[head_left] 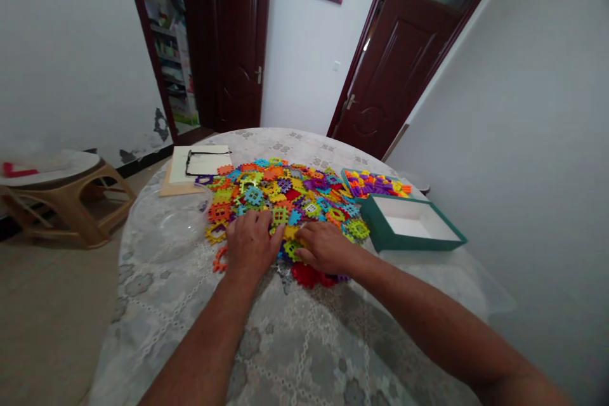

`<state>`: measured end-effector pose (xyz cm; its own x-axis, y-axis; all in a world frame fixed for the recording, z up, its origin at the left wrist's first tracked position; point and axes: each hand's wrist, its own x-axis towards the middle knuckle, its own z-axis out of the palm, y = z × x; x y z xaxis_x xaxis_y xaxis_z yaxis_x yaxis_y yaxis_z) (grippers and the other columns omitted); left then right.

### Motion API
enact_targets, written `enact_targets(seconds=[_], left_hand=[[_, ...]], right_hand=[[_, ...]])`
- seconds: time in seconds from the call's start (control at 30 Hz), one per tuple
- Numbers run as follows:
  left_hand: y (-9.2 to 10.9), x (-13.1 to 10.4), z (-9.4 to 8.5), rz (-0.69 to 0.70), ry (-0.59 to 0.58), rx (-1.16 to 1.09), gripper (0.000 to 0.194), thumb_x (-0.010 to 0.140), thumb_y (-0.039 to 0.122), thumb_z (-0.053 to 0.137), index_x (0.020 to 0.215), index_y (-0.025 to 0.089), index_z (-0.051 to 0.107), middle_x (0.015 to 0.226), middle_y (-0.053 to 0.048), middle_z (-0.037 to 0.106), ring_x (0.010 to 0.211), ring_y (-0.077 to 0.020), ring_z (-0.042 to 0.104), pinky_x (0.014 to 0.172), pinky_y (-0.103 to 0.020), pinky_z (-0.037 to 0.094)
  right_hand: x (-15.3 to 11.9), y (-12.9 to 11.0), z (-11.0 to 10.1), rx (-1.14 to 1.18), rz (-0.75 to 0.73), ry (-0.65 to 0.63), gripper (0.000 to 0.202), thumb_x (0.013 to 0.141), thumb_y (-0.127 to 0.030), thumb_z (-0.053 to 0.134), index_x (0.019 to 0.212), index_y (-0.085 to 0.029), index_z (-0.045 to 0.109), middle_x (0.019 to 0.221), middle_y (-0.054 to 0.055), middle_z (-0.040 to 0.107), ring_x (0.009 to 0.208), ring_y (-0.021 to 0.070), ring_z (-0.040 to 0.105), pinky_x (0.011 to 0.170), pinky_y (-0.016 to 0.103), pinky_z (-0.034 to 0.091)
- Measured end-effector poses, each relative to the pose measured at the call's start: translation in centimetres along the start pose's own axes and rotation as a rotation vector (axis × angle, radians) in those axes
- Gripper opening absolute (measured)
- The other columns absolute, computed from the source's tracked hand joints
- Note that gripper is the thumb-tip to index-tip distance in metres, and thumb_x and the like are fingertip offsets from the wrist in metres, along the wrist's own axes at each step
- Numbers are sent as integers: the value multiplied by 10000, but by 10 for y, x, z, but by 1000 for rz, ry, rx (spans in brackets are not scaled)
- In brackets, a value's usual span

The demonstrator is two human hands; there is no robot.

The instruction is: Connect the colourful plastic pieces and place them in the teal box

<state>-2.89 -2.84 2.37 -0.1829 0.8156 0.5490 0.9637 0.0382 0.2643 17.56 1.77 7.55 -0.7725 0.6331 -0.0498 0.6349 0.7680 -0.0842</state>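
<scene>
A heap of colourful plastic interlocking building pieces (252,195), square with notched edges and window-like cutouts, covers the table's middle. My left hand (250,244) lies palm down on its near edge, thumb apart from the fingers; the fingertips are partly hidden. Beside that thumb is a green windowed piece (280,216). My right hand (326,247) has curled fingers closed on a yellow interlocking piece (289,233) between the two hands. Beneath the right hand sit a lime-green piece (291,250) and red pieces (307,276). An orange piece (220,259) lies left of my left wrist.
A green box (413,243) with a white inside stands right of the heap. Behind it, a tray (349,183) holds small orange, purple and yellow pieces. Glasses (189,163) rest on a pale board (178,168) at far left, near a clear plastic container (176,225).
</scene>
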Motion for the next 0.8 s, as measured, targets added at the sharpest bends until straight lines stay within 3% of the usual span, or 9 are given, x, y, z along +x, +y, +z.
enact_targets(seconds=[0.13, 0.23, 0.37, 0.5, 0.63, 0.7, 0.8], left_hand=[[3, 0, -5, 53, -4, -21, 261, 992, 451, 620, 881, 216, 649, 953, -87, 690, 951, -296, 642, 852, -405, 410], [3, 1, -3, 89, 17, -20, 283, 1025, 454, 570, 884, 213, 616, 878, -73, 686, 873, -281, 650, 813, -390, 413], [0, 1, 4, 123, 62, -12, 262, 1035, 457, 566, 995, 201, 605, 789, -45, 667, 770, -273, 654, 776, -381, 425], [-1, 1, 9, 186, 91, -10, 284, 1038, 448, 566, 1121, 183, 628, 801, -54, 688, 777, -292, 677, 789, -401, 457], [-5, 1, 13, 238, 83, -26, 310, 1041, 453, 548, 1119, 172, 652, 920, -104, 743, 864, -310, 703, 842, -431, 493], [-7, 2, 14, 241, 69, -23, 335, 1046, 464, 530, 1142, 169, 657, 973, -117, 757, 888, -313, 707, 840, -436, 503], [-7, 1, 16, 240, 42, -1, 348, 1052, 478, 507, 1155, 183, 658, 981, -111, 761, 873, -308, 705, 821, -436, 507]], right_hand=[[-8, 4, -19, 96, -70, 74, 300, 1061, -378, 586, 1254, -177, 699, 1217, 124, 738, 1149, 246, 672, 1009, 366, 494], [-9, 37, -42, 89, 7, 202, 270, 1067, -317, 572, 1270, -192, 701, 1249, 114, 741, 1148, 230, 680, 1002, 346, 501], [-13, 124, -80, -77, 280, 298, 299, 1061, -233, 515, 1244, -185, 747, 1283, 121, 754, 1173, 234, 691, 1029, 326, 496], [-31, 220, -102, -243, 560, 142, 374, 1044, -220, 483, 1291, -172, 760, 1312, 147, 759, 1171, 259, 707, 995, 308, 503], [-54, 281, -90, -204, 540, 3, 344, 972, -148, 559, 1208, -197, 803, 1289, 99, 781, 1176, 238, 714, 994, 275, 507], [-65, 295, -76, -166, 497, -47, 370, 923, -113, 605, 1207, -239, 806, 1302, 43, 782, 1181, 214, 712, 998, 252, 510], [-78, 308, -55, -144, 478, -48, 404, 955, -126, 568, 1280, -249, 774, 1325, 44, 771, 1163, 213, 715, 1000, 267, 520]])
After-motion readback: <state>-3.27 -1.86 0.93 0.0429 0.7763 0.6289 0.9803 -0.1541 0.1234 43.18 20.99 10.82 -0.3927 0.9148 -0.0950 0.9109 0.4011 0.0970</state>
